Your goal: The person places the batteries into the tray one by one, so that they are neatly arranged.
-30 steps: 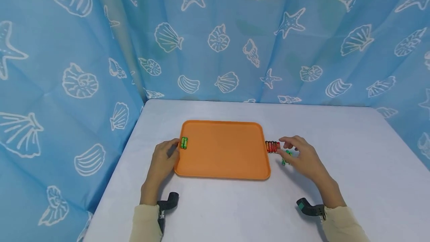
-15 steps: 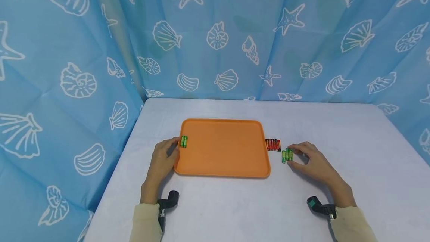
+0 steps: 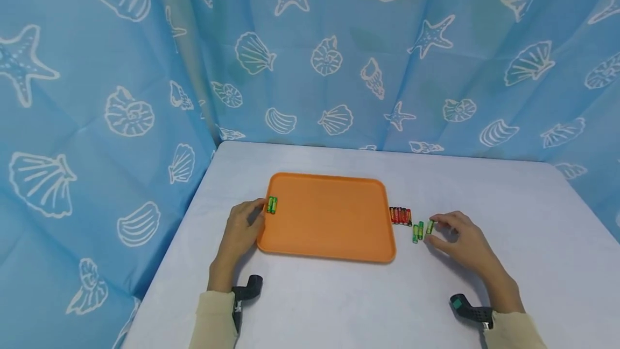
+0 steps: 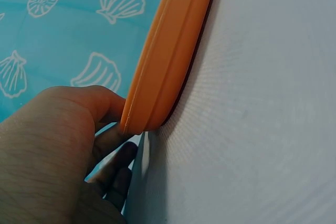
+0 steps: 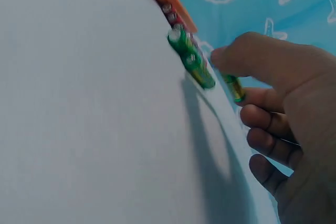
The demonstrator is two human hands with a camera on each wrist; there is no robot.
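Note:
My right hand (image 3: 465, 242) pinches a green battery (image 3: 430, 227) between thumb and index finger, at the right end of a small group. Just left of it, two green batteries (image 3: 418, 231) lie side by side on the table. In the right wrist view the pinched battery (image 5: 234, 87) is partly covered by the thumb, apart from the other green ones (image 5: 191, 59). An orange tray (image 3: 334, 220) lies flat at centre, and my left hand (image 3: 237, 233) holds its left rim. Inside that rim lie two green batteries (image 3: 272, 205), close to the left fingertips.
Several red batteries (image 3: 400, 216) stand in a row against the tray's right edge. A white cloth (image 3: 339, 306) covers the table. A blue curtain (image 3: 349, 90) with shell prints hangs behind and at the left.
My right hand has moved from above the red batteries to the green ones, then pinched one and shifted it right, away from the other two. The left hand stays at the tray.

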